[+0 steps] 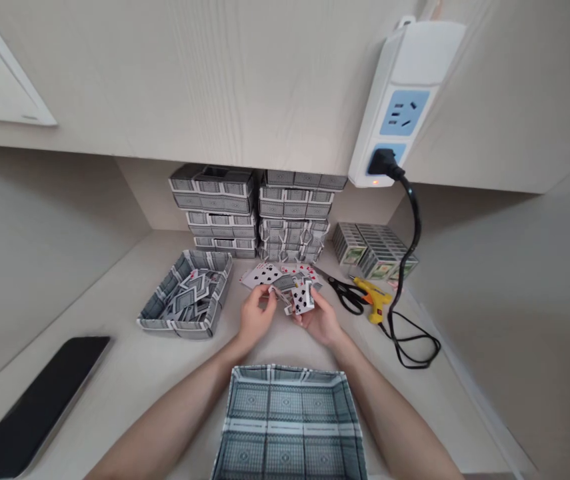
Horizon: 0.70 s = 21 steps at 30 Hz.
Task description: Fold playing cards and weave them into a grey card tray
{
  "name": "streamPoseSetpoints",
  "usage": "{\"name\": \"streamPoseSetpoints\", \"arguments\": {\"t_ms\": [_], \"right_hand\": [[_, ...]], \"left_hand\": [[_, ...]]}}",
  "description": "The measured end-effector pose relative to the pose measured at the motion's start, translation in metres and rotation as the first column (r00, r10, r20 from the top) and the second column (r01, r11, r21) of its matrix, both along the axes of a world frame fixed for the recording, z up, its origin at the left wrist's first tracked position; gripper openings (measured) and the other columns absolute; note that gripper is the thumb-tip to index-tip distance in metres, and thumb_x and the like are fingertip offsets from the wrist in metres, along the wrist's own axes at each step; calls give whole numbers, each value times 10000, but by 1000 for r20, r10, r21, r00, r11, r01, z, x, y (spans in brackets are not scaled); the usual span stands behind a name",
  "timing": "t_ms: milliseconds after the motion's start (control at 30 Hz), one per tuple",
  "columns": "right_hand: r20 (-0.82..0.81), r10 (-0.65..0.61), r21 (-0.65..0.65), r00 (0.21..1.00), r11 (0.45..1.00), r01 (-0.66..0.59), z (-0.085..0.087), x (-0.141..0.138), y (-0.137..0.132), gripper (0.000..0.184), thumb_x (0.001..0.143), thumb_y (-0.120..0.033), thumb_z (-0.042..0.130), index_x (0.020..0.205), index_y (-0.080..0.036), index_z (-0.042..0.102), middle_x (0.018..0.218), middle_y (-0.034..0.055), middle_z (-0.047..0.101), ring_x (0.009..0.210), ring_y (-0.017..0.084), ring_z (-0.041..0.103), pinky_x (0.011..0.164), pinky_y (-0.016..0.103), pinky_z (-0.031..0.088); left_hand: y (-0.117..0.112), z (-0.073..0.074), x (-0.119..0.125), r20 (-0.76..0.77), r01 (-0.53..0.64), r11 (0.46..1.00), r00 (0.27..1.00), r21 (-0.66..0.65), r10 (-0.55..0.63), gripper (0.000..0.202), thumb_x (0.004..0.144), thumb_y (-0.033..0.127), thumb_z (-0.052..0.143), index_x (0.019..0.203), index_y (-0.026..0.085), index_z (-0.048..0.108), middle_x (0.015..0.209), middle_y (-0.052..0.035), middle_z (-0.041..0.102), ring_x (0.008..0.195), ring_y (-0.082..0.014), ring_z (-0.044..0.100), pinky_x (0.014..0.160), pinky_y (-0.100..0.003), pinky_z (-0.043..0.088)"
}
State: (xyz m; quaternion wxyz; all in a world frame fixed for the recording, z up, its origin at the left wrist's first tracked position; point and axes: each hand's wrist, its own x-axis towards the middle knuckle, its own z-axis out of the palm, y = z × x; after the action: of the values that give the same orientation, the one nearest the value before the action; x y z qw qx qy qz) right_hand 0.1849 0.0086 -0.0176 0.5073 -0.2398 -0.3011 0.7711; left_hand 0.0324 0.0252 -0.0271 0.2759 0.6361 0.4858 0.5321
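Observation:
My right hand (pixel 323 321) grips a folded playing card (pixel 301 300) with black spots facing up. A little to the left, my left hand (pixel 256 316) is closed, thumb against fingers, on the edge of another bent card (pixel 280 295). The two held cards are close together; whether they touch I cannot tell. Loose playing cards (pixel 263 274) lie spread on the table just beyond both hands. Between my forearms stands an open box (pixel 285 427) built from folded cards, its patterned backs showing inside.
A card-built tray (pixel 147 325) of folded cards stands at left. Stacked card boxes (pixel 222 201) line the back. To the right lie black scissors (pixel 349 295), a yellow glue gun (pixel 377 297) with a cord, and card packs (pixel 382 250). A power strip (pixel 417 60) hangs above; a dark flat object (pixel 39 407) lies front left.

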Motion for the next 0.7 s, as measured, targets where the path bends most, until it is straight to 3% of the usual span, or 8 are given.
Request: {"name": "streamPoseSetpoints", "arguments": {"t_ms": [167, 333, 433, 567, 700], "right_hand": [[-27, -26, 14, 999, 1000, 27, 1, 3, 0, 359, 784, -481, 382, 863, -173, 549, 735, 49, 597, 580, 153, 540, 527, 281, 415], [-12, -29, 45, 1000, 999, 29, 1, 5, 0, 370, 795, -482, 354, 888, -175, 538, 692, 40, 592, 488, 135, 519, 457, 269, 408], [-13, -29, 49, 1000, 998, 29, 0, 4, 1, 358, 792, -465, 373, 877, -163, 545, 699, 50, 595, 575, 162, 559, 527, 298, 447], [-27, -108, 59, 994, 992, 109, 0, 5, 3, 329, 778, -443, 414, 882, -163, 553, 743, 59, 605, 684, 184, 576, 653, 342, 463], [-13, -143, 67, 990, 987, 144, 0, 4, 4, 304, 770, -420, 445, 900, -168, 556, 758, 55, 607, 695, 177, 570, 678, 344, 457]], "left_hand": [[1, -3, -1, -28, -17, 1000, 999, 16, 18, 167, 760, 295, 462, 849, 167, 524, 793, -22, 621, 701, -116, 585, 661, -237, 469], [2, 1, -3, -40, -68, 997, 997, 39, 70, 160, 744, 302, 487, 825, 166, 510, 762, -10, 596, 664, -102, 566, 600, -210, 460], [2, 3, -3, -39, -66, 997, 997, 45, 67, 153, 734, 307, 502, 789, 165, 500, 728, 0, 576, 642, -93, 553, 572, -195, 450], [-1, 3, -2, -62, 6, 998, 998, 60, -3, 147, 730, 306, 509, 740, 165, 469, 663, 23, 532, 569, -72, 513, 538, -181, 431], [-4, 4, -1, -177, 165, 983, 973, 80, -149, 164, 713, 312, 537, 727, 168, 459, 645, 28, 503, 565, -76, 487, 529, -188, 413]]}}
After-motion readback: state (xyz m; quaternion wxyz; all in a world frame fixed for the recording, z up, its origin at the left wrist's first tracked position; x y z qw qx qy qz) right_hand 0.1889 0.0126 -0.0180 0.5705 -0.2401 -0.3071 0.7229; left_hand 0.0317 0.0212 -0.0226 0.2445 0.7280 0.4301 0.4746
